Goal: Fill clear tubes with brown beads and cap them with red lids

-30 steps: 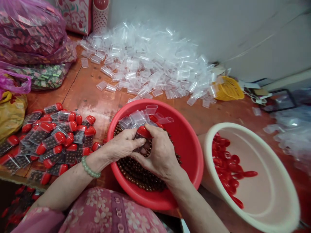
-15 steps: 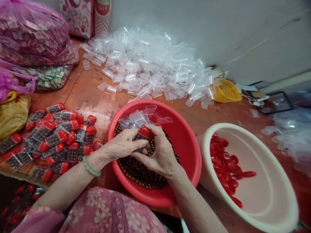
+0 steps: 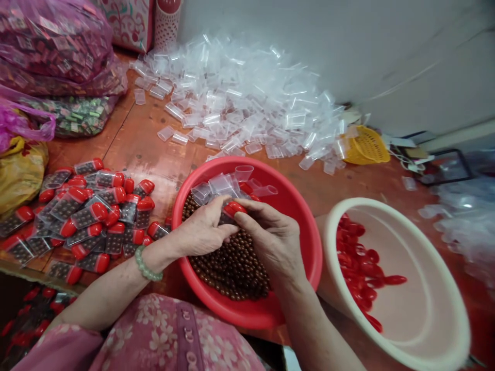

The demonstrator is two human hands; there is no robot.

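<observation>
Over the red basin point(image 3: 299, 216), my left hand point(image 3: 207, 226) is closed around a clear case with a red cap point(image 3: 234, 207). My right hand point(image 3: 270, 234) pinches the red cap end of the same case, its fingertips close to those of my left hand. The case's clear body is mostly hidden by my left fingers. Below my hands, strings of brown beads point(image 3: 232, 265) lie coiled in the basin. Clear sleeves point(image 3: 222, 184) and a few red caps rest at the basin's far side.
Filled red-capped cases point(image 3: 93, 214) are piled at the left. Many clear sleeves point(image 3: 240, 98) are heaped by the wall. A cream tub point(image 3: 425, 273) with red caps point(image 3: 359, 257) stands right, a yellow basket point(image 3: 365, 145) behind it. Plastic bags point(image 3: 58, 46) sit back left.
My right hand has turned and its fingers have shifted onto the red cap. The capped case has tilted, and more of the beads shows beneath my hands. The view has shifted slightly.
</observation>
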